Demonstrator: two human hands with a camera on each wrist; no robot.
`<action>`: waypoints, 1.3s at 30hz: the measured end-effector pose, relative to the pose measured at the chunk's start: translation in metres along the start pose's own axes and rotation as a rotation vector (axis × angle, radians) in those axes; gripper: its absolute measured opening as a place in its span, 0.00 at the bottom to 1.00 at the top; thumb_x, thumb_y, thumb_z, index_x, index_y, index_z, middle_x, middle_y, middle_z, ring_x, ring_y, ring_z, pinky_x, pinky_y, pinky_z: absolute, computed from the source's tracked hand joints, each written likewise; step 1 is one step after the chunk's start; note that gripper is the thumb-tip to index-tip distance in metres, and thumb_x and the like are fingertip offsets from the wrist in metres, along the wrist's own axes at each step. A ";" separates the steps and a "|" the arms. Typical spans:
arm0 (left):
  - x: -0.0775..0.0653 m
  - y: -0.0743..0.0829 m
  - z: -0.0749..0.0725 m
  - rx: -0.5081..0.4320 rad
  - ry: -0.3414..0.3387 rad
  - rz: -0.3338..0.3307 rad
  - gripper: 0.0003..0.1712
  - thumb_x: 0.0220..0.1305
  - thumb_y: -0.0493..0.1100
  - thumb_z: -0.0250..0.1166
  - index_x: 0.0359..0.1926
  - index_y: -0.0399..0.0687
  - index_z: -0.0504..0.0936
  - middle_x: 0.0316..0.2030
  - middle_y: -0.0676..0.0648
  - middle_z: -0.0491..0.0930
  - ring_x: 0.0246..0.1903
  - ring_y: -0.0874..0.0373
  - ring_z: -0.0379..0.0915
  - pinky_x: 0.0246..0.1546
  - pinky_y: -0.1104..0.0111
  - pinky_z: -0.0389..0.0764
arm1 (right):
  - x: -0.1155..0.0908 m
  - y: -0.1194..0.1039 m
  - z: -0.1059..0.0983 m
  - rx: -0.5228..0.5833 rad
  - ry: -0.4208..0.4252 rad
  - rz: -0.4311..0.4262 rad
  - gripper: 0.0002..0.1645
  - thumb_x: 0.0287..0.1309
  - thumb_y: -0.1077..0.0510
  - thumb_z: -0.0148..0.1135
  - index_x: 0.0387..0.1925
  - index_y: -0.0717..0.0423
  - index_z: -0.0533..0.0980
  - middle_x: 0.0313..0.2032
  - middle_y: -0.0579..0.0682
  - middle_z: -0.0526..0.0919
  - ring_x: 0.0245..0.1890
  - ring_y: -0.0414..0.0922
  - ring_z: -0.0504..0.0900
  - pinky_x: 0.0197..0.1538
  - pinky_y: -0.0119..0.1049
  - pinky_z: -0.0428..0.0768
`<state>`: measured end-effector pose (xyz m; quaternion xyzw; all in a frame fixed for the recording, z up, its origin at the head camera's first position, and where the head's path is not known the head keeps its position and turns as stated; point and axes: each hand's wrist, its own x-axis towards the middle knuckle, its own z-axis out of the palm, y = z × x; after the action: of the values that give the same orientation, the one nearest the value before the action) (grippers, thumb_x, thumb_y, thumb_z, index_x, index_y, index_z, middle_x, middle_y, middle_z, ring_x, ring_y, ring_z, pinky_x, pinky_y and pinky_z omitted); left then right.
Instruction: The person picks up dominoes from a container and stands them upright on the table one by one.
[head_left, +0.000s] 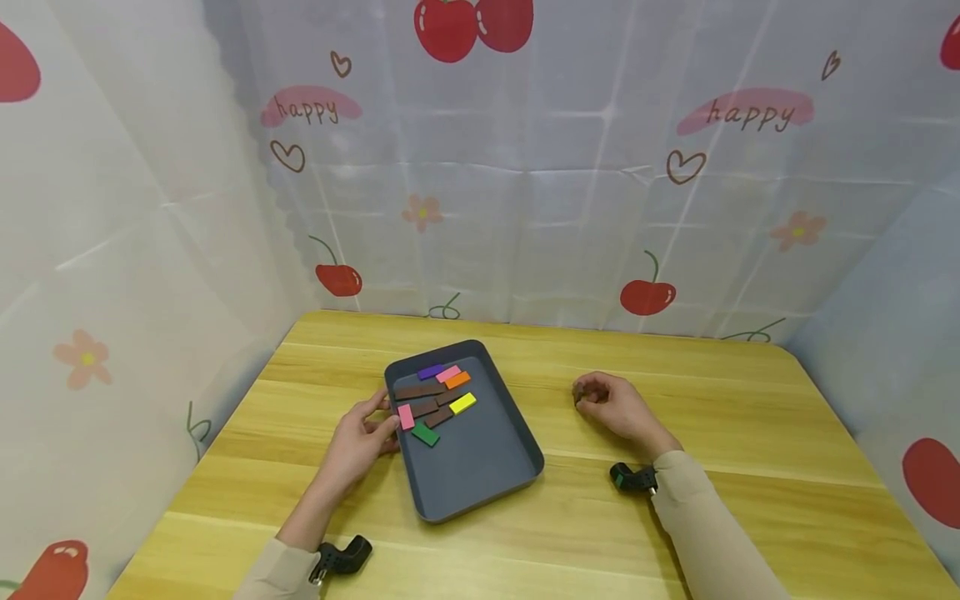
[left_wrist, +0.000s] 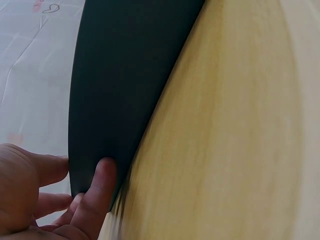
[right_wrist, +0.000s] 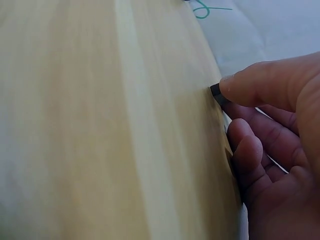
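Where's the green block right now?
In the head view, the green block lies in the tray near its left wall, just below a pink block, with the left hand close by.

Curtained booth, w/ cherry-print sheets (head_left: 517,217) round 3 sides of wood-grain tbl (head_left: 750,408)

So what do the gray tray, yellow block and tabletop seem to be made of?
Gray tray: coated metal or plastic, perhaps; smooth and satin, with thin walls.
Yellow block: possibly painted wood or plastic; smooth-looking, even color.
Tabletop: wood or wood-look laminate, seemingly; plank-like grain, with soft sheen.
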<state>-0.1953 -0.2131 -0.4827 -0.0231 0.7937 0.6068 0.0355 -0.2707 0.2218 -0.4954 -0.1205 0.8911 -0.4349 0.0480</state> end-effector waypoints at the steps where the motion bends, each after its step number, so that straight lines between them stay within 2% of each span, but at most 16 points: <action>1: 0.000 0.000 0.000 -0.004 0.000 -0.002 0.37 0.77 0.38 0.60 0.80 0.45 0.58 0.65 0.37 0.66 0.50 0.46 0.82 0.44 0.63 0.91 | 0.000 0.000 0.000 0.002 -0.004 0.000 0.14 0.64 0.62 0.68 0.51 0.52 0.81 0.44 0.51 0.85 0.40 0.46 0.79 0.45 0.34 0.80; 5: -0.001 -0.001 -0.001 -0.012 -0.002 -0.007 0.37 0.77 0.38 0.60 0.80 0.45 0.58 0.65 0.37 0.66 0.51 0.46 0.82 0.44 0.63 0.91 | 0.000 -0.001 0.001 0.015 -0.008 0.000 0.16 0.63 0.61 0.70 0.52 0.53 0.81 0.45 0.53 0.85 0.40 0.46 0.78 0.44 0.33 0.79; 13: -0.001 -0.003 -0.001 -0.008 0.001 -0.006 0.36 0.76 0.38 0.61 0.80 0.46 0.59 0.65 0.37 0.66 0.49 0.46 0.83 0.42 0.62 0.92 | -0.002 0.000 -0.005 0.069 -0.018 -0.029 0.27 0.65 0.59 0.71 0.63 0.59 0.75 0.56 0.59 0.84 0.47 0.48 0.80 0.50 0.31 0.81; 20: -0.002 -0.003 0.001 -0.034 -0.010 -0.012 0.37 0.76 0.39 0.61 0.81 0.46 0.58 0.65 0.37 0.66 0.46 0.48 0.83 0.43 0.60 0.92 | -0.006 -0.009 -0.015 0.047 0.004 -0.053 0.28 0.64 0.58 0.71 0.64 0.59 0.75 0.58 0.59 0.82 0.48 0.49 0.79 0.51 0.35 0.81; 24: -0.001 -0.003 0.001 -0.026 -0.010 -0.008 0.37 0.77 0.38 0.60 0.80 0.46 0.58 0.65 0.37 0.66 0.46 0.49 0.84 0.43 0.61 0.92 | -0.007 -0.020 -0.018 0.043 0.023 -0.070 0.28 0.65 0.58 0.71 0.64 0.59 0.75 0.59 0.59 0.81 0.49 0.50 0.78 0.51 0.34 0.82; 30: 0.000 -0.003 0.000 -0.019 -0.007 -0.001 0.37 0.77 0.38 0.60 0.81 0.45 0.58 0.65 0.36 0.66 0.47 0.49 0.84 0.43 0.61 0.92 | -0.006 -0.046 -0.018 0.039 0.004 -0.109 0.27 0.65 0.56 0.71 0.63 0.57 0.77 0.58 0.58 0.82 0.48 0.49 0.79 0.49 0.33 0.83; 34: 0.001 -0.004 0.000 -0.035 -0.012 0.000 0.37 0.77 0.38 0.59 0.81 0.45 0.57 0.65 0.36 0.65 0.47 0.48 0.83 0.43 0.61 0.92 | -0.004 -0.063 -0.012 0.067 -0.016 -0.131 0.26 0.65 0.56 0.71 0.61 0.58 0.78 0.56 0.60 0.82 0.46 0.49 0.79 0.47 0.33 0.83; 39: 0.001 -0.004 0.000 -0.033 -0.004 -0.003 0.36 0.77 0.38 0.60 0.80 0.46 0.58 0.65 0.37 0.65 0.49 0.46 0.83 0.43 0.61 0.92 | 0.001 -0.079 -0.001 0.085 -0.026 -0.165 0.24 0.64 0.56 0.71 0.59 0.58 0.79 0.55 0.60 0.83 0.46 0.48 0.79 0.49 0.35 0.82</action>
<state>-0.1959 -0.2142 -0.4867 -0.0236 0.7836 0.6197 0.0375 -0.2587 0.1759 -0.4326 -0.1966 0.8582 -0.4734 0.0286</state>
